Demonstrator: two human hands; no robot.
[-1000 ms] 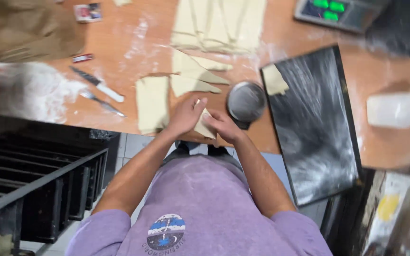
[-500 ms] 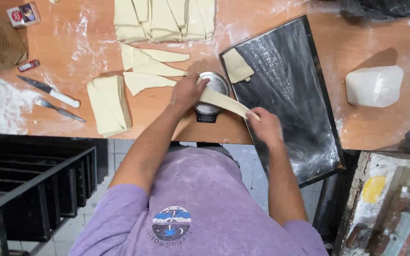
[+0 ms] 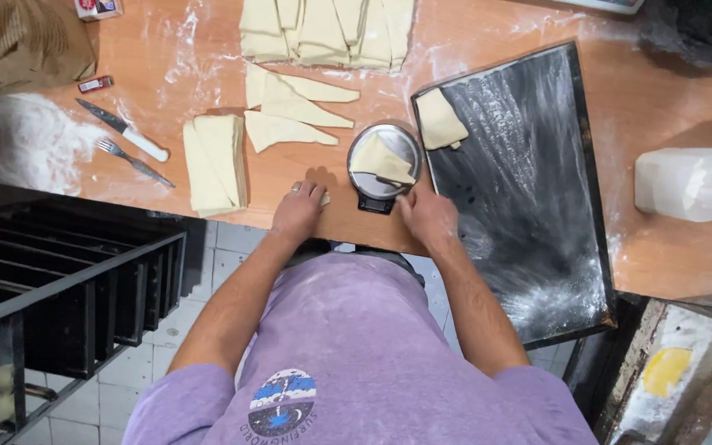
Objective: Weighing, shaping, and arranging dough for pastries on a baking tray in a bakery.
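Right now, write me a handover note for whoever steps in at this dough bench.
Left hand: flat on the wooden table near its front edge, fingers by a small scrap of dough, holding nothing clear.
Right hand: at the small round scale, fingertips on the dough triangle lying on its pan.
Done: one rolled dough piece sits at the top corner of the floured black tray.
Left: cut triangles beside the scale, a folded stack and more pieces at the back of the table. Knife and fork lie to the left.
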